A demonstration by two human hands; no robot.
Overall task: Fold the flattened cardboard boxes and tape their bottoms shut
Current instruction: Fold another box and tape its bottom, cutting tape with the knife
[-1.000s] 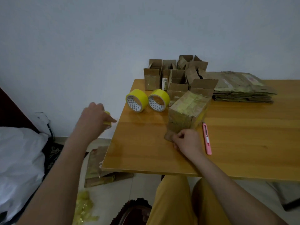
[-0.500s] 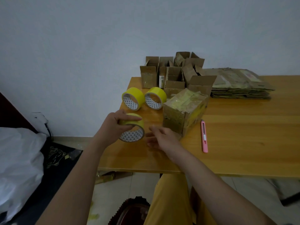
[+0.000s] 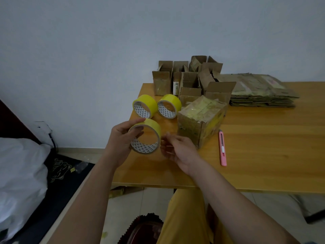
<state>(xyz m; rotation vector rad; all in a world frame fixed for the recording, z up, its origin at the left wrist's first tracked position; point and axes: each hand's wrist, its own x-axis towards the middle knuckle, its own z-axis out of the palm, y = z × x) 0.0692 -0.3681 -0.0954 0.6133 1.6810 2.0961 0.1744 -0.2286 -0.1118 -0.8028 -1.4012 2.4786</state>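
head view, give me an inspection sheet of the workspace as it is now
surface: wooden table, bare at the right front
job's things: taped box on its side; flat cardboard stack; folded boxes at the wall; two tape rolls on the table
clutter: pink cutter beside the box
hands: left hand holds a third tape roll; right hand open beside it
cables: nothing seen
surroundings: white wall, white bag on the left

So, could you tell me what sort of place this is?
Probably a room at home used for packing: a wooden table against a plain wall, a stack of flattened boxes, and what looks like bedding beside it.
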